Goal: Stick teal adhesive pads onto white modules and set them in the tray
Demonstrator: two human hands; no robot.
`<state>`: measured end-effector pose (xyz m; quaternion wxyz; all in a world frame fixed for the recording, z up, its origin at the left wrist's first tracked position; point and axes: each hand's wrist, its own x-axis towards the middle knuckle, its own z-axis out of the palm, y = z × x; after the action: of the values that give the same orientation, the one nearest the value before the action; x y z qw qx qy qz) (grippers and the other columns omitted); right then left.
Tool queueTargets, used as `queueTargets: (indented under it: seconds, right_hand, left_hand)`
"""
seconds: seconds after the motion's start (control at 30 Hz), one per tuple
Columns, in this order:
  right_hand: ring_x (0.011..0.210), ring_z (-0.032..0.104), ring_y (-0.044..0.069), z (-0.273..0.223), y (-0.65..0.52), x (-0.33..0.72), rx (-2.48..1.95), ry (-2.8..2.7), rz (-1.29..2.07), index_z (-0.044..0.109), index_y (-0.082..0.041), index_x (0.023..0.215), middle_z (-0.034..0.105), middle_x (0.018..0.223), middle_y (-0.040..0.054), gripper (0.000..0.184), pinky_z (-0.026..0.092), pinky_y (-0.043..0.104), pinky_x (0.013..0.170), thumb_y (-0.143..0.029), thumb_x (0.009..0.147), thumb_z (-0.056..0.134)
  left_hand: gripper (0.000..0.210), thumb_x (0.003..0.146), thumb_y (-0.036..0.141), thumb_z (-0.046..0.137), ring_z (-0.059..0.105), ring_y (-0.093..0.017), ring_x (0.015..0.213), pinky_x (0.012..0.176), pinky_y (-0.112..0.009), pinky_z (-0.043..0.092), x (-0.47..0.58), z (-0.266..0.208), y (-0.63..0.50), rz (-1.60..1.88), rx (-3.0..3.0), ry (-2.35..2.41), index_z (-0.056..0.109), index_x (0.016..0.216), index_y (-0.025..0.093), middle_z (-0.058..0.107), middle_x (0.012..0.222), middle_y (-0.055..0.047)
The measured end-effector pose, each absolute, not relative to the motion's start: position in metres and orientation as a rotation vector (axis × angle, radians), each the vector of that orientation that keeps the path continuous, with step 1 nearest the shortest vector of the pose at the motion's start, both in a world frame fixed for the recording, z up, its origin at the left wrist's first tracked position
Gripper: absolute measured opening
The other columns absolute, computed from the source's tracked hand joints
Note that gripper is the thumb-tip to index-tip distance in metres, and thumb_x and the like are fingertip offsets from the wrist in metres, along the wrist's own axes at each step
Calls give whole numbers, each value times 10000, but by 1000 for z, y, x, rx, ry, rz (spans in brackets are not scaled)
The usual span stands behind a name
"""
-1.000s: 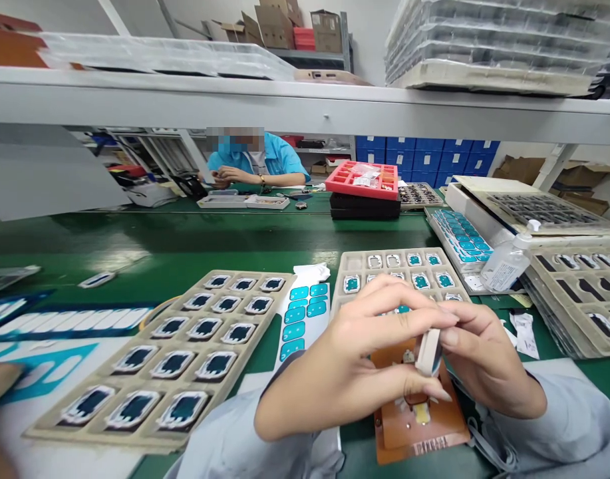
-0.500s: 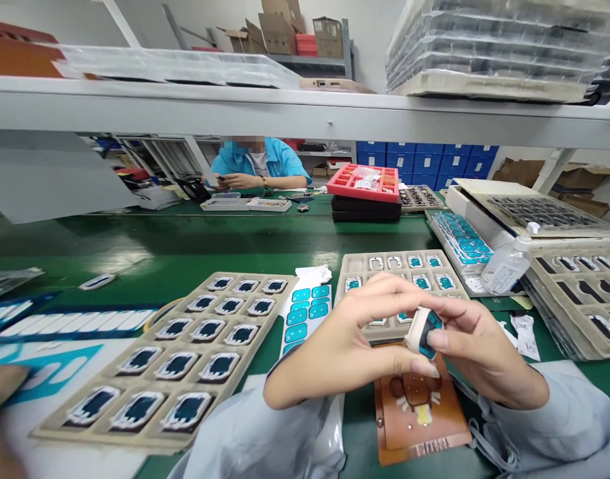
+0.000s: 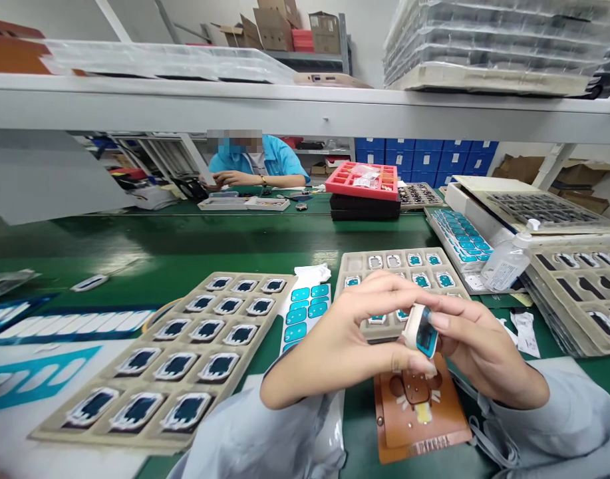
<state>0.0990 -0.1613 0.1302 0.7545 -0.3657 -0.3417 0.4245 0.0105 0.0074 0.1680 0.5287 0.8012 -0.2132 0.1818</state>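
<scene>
Between the fingertips of both hands is a small white-sided casing with a shiny dark blue face [image 3: 426, 335], tilted with that face to the right. My left hand [image 3: 347, 336] pinches it by the white side, thumb below and fingers above. The fingers of my right hand [image 3: 477, 339] press on the upper right of the blue face. Below the hands lies an orange-brown card or booklet with a cartoon picture [image 3: 409, 429]. Behind them, partly hidden, is a beige tray [image 3: 357, 263] of white-rimmed pieces, several with blue faces.
To the left is a beige tray of similar dark-faced pieces [image 3: 235, 392], beside a sheet of blue stickers [image 3: 305, 316]. On the right stand a clear pump bottle [image 3: 509, 263] and stacked trays [image 3: 569, 313]. A shelf [image 3: 329, 110] crosses above; a co-worker in blue [image 3: 279, 159] sits opposite.
My right thumb has moved up along the casing's face, and more of the blue shows. A blurred hand at the far left edge has gone from view.
</scene>
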Motion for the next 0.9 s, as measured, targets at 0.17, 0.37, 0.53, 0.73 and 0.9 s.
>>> queueTargets:
  seconds: [0.17,0.37,0.53,0.73,0.9]
  right_hand:
    - [620,691,106,130,-165,98,-787,-773,951,733,-216,1138,729,869,43,223,559,167,606,-281,932,681]
    - [629,678,89,129,-164,99,-877,-806,885,729,-236,1118,722,861,19,260,553,151,613,-221,860,756]
    - [669,679,83,126,-158,108,-892,-787,767,717,-252,1065,721,859,-8,244,565,163,657,-252,832,788]
    - [848,682,188,116,-134,162,-1579,-1151,-106,636,-196,1145,708,1025,71,293,561,303,748,-409,962,551]
    - [778,668,197,109,-69,200,-1973,-1312,-217,683,-145,998,701,831,51,142,530,356,795,-254,929,624]
  left_hand:
    - [496,658,134,871,623,-183,1017,936,-261,489,10,167,10,392,1829,-501,739,1122,248,708,1062,-28]
    - [471,716,129,831,626,-180,1072,968,-248,479,15,164,17,312,1767,-513,726,1146,291,707,1109,-3]
    - [419,787,175,773,608,-215,1162,992,-291,487,18,160,24,344,1811,-395,694,1186,273,681,1211,-27]
    - [371,881,292,661,624,-218,1134,981,-336,514,-2,170,40,721,1832,-66,627,1244,225,665,1236,-75]
    - [178,869,305,670,679,-171,985,873,-243,569,-32,186,44,944,1786,20,702,1036,254,728,1035,-13]
